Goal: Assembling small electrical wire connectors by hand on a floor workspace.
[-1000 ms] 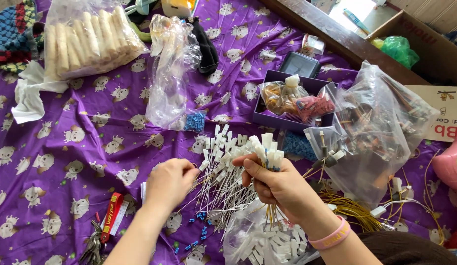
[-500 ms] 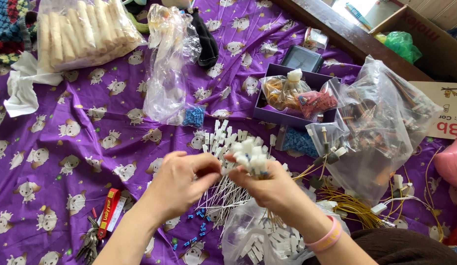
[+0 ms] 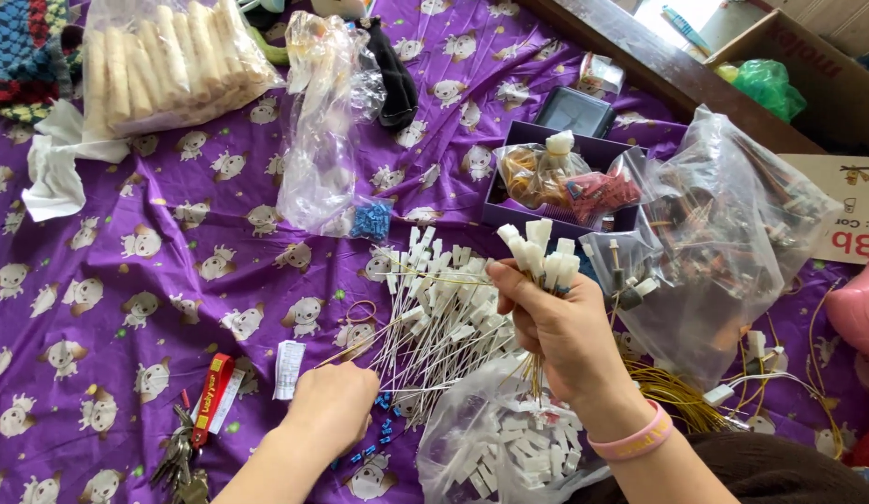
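My right hand [image 3: 560, 329] grips a bunch of thin wires with white rectangular connectors [image 3: 543, 253] on top, held upright above the purple patterned cloth [image 3: 154, 280]. A pink wristband sits on that wrist. My left hand [image 3: 334, 403] rests low on the cloth, fingers curled at the near end of a loose pile of the same white-tipped wires [image 3: 433, 313]. I cannot see whether it pinches a wire. Small blue pieces [image 3: 383, 431] lie beside it.
A clear bag of white connectors [image 3: 509, 448] lies below my right hand. A big clear bag of coloured wires [image 3: 733, 233] sits right. A purple box [image 3: 556, 182], a bag of pale rolls [image 3: 164, 56], a red-strapped keyring [image 3: 196, 420] and yellow wires [image 3: 677, 387] surround.
My left hand has left the bunch and dropped down to the near end of the wire pile. My right hand has raised the bunch slightly to the right.
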